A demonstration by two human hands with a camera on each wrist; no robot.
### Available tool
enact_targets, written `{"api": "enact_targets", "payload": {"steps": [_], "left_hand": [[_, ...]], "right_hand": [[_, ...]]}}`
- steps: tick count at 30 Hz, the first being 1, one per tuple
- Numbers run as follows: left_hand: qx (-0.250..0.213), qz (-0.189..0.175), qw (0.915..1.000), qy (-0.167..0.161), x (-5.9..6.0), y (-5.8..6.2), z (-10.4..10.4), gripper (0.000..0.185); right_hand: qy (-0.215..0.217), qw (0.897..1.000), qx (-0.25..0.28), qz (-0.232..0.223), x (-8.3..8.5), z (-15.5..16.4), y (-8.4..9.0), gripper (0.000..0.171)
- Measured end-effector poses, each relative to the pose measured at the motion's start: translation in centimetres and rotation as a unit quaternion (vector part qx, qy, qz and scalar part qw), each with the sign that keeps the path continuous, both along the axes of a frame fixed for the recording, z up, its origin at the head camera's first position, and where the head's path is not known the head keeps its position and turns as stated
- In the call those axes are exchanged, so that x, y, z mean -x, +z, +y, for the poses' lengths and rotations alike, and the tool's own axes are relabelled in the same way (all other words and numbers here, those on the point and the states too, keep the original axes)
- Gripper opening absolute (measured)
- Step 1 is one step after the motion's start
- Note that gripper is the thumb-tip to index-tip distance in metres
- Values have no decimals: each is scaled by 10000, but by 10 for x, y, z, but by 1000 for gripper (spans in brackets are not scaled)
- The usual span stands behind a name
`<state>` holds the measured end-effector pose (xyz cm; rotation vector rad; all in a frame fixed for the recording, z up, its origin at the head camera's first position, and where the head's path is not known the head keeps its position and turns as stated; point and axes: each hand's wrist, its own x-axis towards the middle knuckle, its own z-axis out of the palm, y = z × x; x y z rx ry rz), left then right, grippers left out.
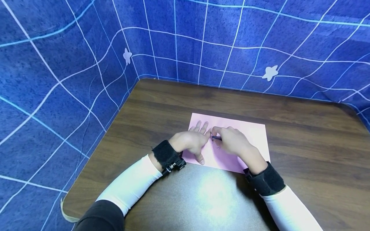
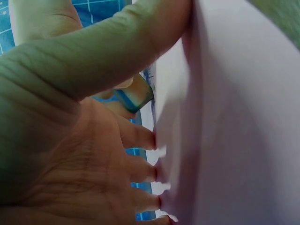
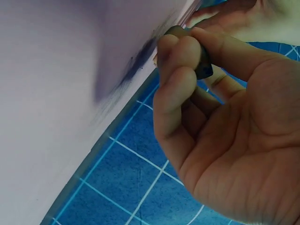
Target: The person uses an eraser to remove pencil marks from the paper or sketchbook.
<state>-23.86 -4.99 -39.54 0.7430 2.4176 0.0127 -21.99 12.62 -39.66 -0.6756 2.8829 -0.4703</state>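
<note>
A sheet of pink paper (image 1: 254,136) lies on the wooden table. My left hand (image 1: 192,141) rests on its left part, fingers spread and thumb held apart. Close beside those fingertips, my right hand (image 1: 232,142) pinches a small dark block (image 1: 216,138) between thumb and fingers, low over the paper. In the right wrist view the block (image 3: 205,70) is mostly covered by the fingers, and its kind cannot be made out. A dark smudged patch (image 3: 138,61) marks the paper near it. The left wrist view shows one blocky end (image 2: 138,96) of it at the sheet.
The brown wooden table (image 1: 312,134) extends around the sheet, with a bright glare on its near part. Blue cloth (image 1: 179,41) with white lines and star shapes hangs behind and to the left. Each wrist wears a black strap (image 1: 166,154).
</note>
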Motion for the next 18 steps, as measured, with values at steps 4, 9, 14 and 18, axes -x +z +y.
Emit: {"api": "enact_targets", "payload": {"steps": [4,9,14,18], "left_hand": [[-13,-40,10000,63,0,1,1,136],[-14,-33,10000,61,0,2,1,137],[59,41,10000,-53,1,1,1,139],[90,81,9999,-97,1,1,0,140]], "right_hand": [[166,9998,104,-70,2,1,-1,11],[476,9981,248,-286,3,3,3,6],[898,9935,317,-630,3,7,6,7],[1015,9909,352,-805,1,8,9,5]]}}
